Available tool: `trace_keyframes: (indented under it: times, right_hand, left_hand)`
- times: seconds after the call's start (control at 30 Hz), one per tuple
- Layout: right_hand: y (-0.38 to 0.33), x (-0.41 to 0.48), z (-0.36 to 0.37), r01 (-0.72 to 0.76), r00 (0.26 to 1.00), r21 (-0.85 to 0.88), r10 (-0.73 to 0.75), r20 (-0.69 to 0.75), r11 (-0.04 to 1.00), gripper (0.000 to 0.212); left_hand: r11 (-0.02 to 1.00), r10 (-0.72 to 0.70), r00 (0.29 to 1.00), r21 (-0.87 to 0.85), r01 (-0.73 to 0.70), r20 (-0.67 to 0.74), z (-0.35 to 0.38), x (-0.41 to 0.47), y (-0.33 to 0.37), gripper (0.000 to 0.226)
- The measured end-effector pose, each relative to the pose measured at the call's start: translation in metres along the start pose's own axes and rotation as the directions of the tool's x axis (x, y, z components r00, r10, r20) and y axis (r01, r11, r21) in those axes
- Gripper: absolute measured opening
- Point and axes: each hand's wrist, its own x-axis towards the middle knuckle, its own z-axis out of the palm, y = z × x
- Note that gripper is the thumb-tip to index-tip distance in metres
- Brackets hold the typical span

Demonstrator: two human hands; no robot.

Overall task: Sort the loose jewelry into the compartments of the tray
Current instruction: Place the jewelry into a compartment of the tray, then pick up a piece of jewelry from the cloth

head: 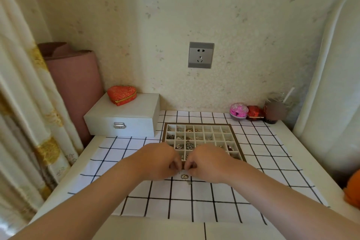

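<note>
1. The left hand (pixel 157 160) and right hand (pixel 209 161) meet at lower centre over the near edge of the tray (pixel 196 123). Their fingers are curled, tips together; whether they pinch anything cannot be told.
2. Best practice: take one piece only, then lower it into its matching compartment.
3. Counted: one tray; two loose rings (pixel 184 176), touching, just below the hands; one smaller piece (pixel 189 182) beneath.
</note>
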Motion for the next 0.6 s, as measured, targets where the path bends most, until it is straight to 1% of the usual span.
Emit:
trace_keyframes:
  times: [0.1,0.2,0.3,0.4,0.47,0.5,0.53,0.6]
  right_hand:
    - [-0.004,0.003,0.008,-0.006,1.000,-0.041,0.005,-0.008,0.999,0.022]
    - [-0.008,0.005,0.014,0.000,0.999,-0.058,-0.002,-0.042,0.998,0.022]
    - [-0.010,0.006,0.014,-0.026,0.999,-0.041,0.025,-0.023,0.999,0.018]
    - [-0.008,0.006,0.006,-0.065,0.998,0.019,0.065,0.022,0.998,0.012]
    - [-0.005,0.005,-0.002,-0.096,0.995,0.118,0.094,0.029,0.988,0.009]
    - [-0.003,0.004,-0.008,-0.108,0.994,0.193,0.105,0.025,0.975,0.006]
    - [-0.001,0.004,-0.013,-0.116,0.993,0.271,0.117,0.013,0.956,0.004]
    - [0.005,0.005,-0.022,-0.133,0.988,0.406,0.154,-0.020,0.904,0.003]
  left_hand:
    - [0.999,0.029,1.000,0.033,-0.028,-0.003,0.010,-0.007,-0.001,0.037]
    - [0.999,0.030,1.000,0.031,-0.031,0.006,0.016,-0.009,-0.005,0.039]
    - [1.000,0.013,1.000,0.006,-0.013,0.021,0.017,-0.008,-0.006,0.035]
    - [0.999,-0.017,1.000,-0.040,0.017,-0.009,0.014,-0.005,-0.003,0.026]
    - [0.993,-0.046,0.997,-0.111,0.039,-0.058,0.013,-0.002,-0.003,0.020]
    - [0.982,-0.065,0.995,-0.184,0.050,-0.080,0.012,0.000,-0.003,0.016]
    - [0.958,-0.090,0.991,-0.280,0.059,-0.098,0.011,0.003,-0.003,0.012]
    - [0.868,-0.156,0.980,-0.491,0.078,-0.121,0.007,0.008,-0.002,0.013]
